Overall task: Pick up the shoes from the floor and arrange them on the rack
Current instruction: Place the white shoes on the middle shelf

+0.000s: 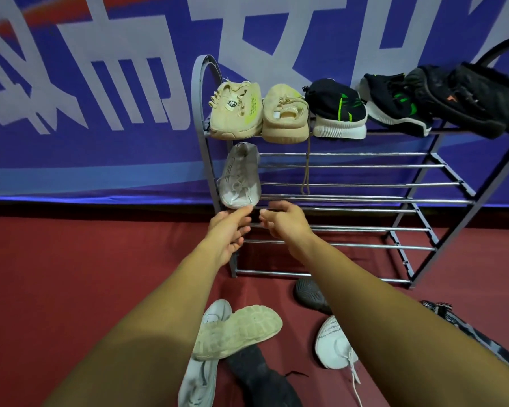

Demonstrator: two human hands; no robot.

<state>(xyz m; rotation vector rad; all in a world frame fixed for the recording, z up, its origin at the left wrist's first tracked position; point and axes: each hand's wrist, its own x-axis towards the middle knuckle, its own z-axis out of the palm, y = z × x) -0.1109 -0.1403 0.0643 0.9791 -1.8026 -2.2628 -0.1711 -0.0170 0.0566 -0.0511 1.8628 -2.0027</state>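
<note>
Just below the pale shoe (240, 177), which lies at the left end of the rack's (365, 201) second tier, both hands hover relaxed and grip nothing. The left hand (228, 230) has its fingertips at the toe, and the right hand (282, 223) is loosely curled beside it. Beige shoes (238, 110) and black shoes (335, 107) line the top tier. More shoes (235, 333) lie scattered on the red floor (71, 259).
</note>
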